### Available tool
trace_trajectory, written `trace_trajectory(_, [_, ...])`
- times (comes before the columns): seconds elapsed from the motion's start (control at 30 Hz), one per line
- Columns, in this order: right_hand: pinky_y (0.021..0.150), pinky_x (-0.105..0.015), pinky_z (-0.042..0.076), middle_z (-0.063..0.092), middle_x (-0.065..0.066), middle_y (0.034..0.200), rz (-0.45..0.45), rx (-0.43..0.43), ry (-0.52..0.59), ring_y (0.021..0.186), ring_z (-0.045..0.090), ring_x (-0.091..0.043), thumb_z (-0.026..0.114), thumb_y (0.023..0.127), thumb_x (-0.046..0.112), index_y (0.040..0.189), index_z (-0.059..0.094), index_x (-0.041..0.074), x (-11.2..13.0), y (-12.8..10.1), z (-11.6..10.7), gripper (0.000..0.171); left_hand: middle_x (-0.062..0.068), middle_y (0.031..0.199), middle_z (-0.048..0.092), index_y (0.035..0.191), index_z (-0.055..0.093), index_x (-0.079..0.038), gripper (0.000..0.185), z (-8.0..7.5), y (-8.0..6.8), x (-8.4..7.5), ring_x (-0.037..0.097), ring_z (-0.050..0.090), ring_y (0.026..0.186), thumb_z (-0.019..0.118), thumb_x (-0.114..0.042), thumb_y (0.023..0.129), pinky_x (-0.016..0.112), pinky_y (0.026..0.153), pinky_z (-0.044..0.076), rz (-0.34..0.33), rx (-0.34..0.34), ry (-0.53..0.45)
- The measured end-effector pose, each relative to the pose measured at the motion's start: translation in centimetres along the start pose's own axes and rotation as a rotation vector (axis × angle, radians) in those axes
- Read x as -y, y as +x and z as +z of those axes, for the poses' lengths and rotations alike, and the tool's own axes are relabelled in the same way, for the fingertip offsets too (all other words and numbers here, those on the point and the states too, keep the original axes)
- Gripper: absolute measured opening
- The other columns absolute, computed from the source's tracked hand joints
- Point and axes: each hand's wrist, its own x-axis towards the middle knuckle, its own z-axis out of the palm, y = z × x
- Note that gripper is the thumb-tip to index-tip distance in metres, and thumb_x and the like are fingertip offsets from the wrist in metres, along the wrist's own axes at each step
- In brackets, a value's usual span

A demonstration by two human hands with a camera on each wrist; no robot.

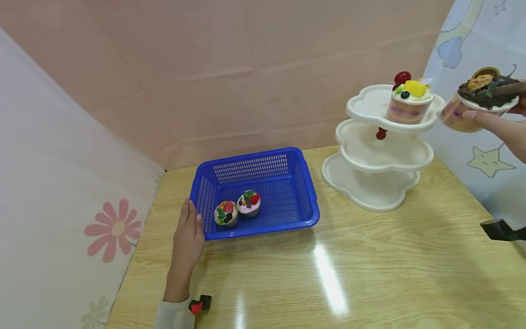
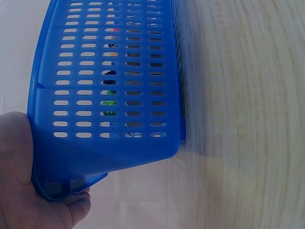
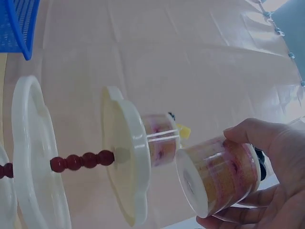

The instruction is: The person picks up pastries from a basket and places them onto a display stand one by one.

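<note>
My right hand holds a chocolate-topped cake cup in the air just right of the white three-tier stand; in the right wrist view its fingers curl round the cup. A fruit-topped cake cup stands on the top tier. My left hand rests with straight fingers against the left front corner of the blue basket. Two small cupcakes lie inside the basket. The left wrist view shows the basket wall against my palm.
A wooden table carries the basket and the stand. Pink and patterned cloth backdrops close in the left, rear and right sides. A black object juts in at the right edge. The two lower tiers of the stand are bare.
</note>
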Motion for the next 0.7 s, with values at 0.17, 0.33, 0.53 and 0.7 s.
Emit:
trace_trajectory(0.17, [0.082, -0.002, 0.043, 0.056, 0.03, 0.105, 0.075, 0.047, 0.091, 0.084, 0.052, 0.017, 0.077, 0.09, 0.012, 0.131, 0.06, 0.027, -0.5, 1.8, 0.1, 0.047, 0.022, 0.168, 0.01, 0.158, 0.016, 0.007, 0.058, -0.1, 0.0, 0.0, 0.043, 0.016, 0.152, 0.031, -0.024, 0.112, 0.061, 0.118, 0.022, 0.007, -0.002, -0.002])
trace_trajectory(0.33, [0.066, 0.002, 0.042, 0.058, 0.025, 0.1, 0.178, 0.104, 0.193, 0.077, 0.055, 0.013, 0.074, 0.09, 0.006, 0.13, 0.059, 0.026, -1.0, 3.4, 0.3, 0.047, 0.023, 0.167, 0.01, 0.158, 0.016, 0.007, 0.058, -0.1, -0.1, 0.0, 0.042, 0.015, 0.153, 0.03, -0.025, 0.112, 0.061, 0.118, 0.021, 0.01, 0.004, -0.004])
trace_trajectory(0.53, [0.067, 0.001, 0.038, 0.061, 0.029, 0.096, 0.184, 0.102, 0.143, 0.076, 0.052, 0.009, 0.079, 0.087, 0.009, 0.124, 0.063, 0.029, -1.5, 4.7, 1.0, 0.045, 0.023, 0.167, 0.011, 0.158, 0.015, 0.006, 0.058, -0.1, -0.1, -0.1, 0.042, 0.015, 0.153, 0.03, -0.026, 0.112, 0.061, 0.118, 0.021, 0.002, 0.005, -0.01])
trace_trajectory(0.7, [0.068, -0.001, 0.038, 0.061, 0.029, 0.094, 0.232, 0.167, 0.157, 0.077, 0.055, 0.009, 0.079, 0.086, 0.006, 0.119, 0.062, 0.032, -1.7, 5.5, 1.4, 0.044, 0.023, 0.167, 0.011, 0.158, 0.016, 0.006, 0.057, -0.1, 0.0, -0.1, 0.042, 0.014, 0.153, 0.031, -0.024, 0.112, 0.061, 0.118, 0.021, 0.006, 0.006, -0.011])
